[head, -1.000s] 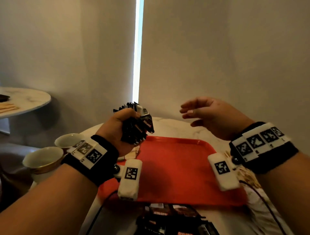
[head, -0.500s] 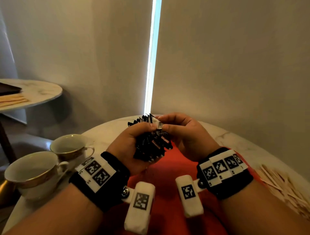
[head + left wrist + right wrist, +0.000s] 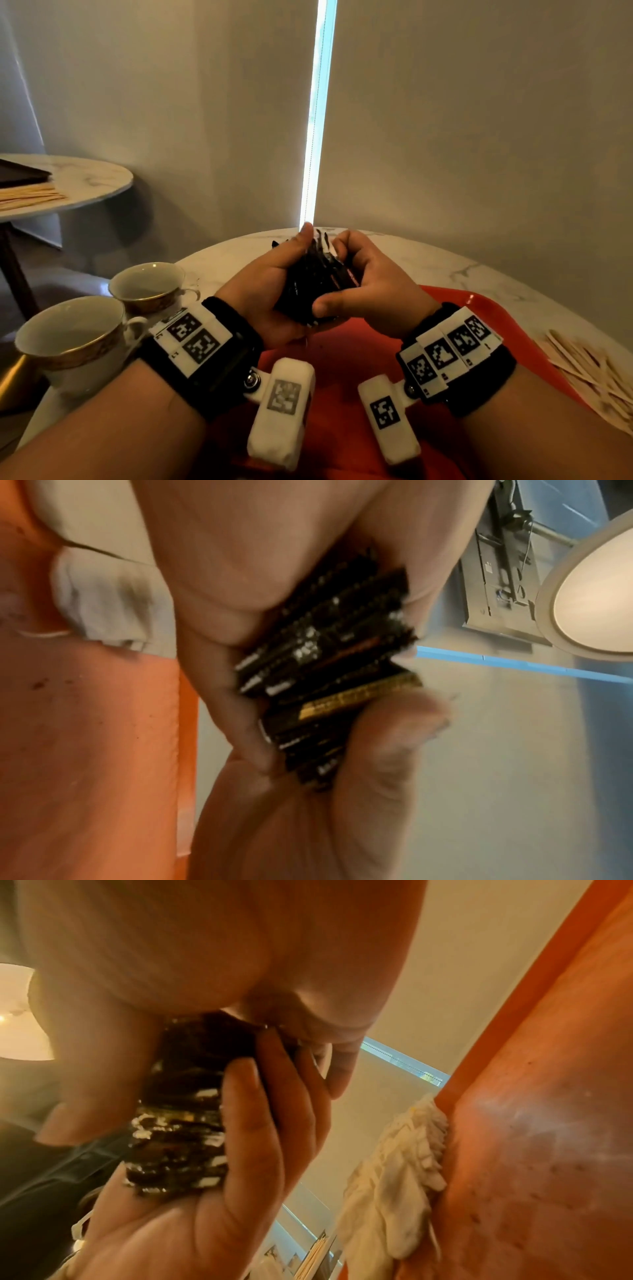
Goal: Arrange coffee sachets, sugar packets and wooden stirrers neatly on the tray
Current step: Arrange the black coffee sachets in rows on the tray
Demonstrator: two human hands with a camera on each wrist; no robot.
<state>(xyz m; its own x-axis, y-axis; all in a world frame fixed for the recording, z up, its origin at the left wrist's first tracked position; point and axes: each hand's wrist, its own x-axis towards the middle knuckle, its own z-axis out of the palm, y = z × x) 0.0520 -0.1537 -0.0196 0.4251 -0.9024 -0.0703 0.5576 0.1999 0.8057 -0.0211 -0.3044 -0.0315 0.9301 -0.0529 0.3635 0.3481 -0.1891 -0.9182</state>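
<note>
A thick stack of black coffee sachets (image 3: pixel 313 281) is held above the far part of the red tray (image 3: pixel 346 353). My left hand (image 3: pixel 274 277) grips the stack from the left, thumb up along its top. My right hand (image 3: pixel 363 281) grips it from the right, thumb under the near edge. The left wrist view shows the serrated sachet (image 3: pixel 329 664) edges squeezed between both hands. In the right wrist view the stack (image 3: pixel 178 1123) sits against left fingers (image 3: pixel 253 1123). A pile of wooden stirrers (image 3: pixel 592 373) lies on the marble table right of the tray. White packets (image 3: pixel 394 1177) lie beside the tray (image 3: pixel 534 1123) edge.
Two gold-rimmed white cups (image 3: pixel 75 339) (image 3: pixel 150 284) stand at the left edge of the round marble table (image 3: pixel 462 270). A second small table (image 3: pixel 78 181) with stirrers and a dark object stands farther left. Closed blinds hang behind the table.
My right hand came in from the right and took hold of the sachet stack that the left hand was holding alone. Both hands now press it together over the tray.
</note>
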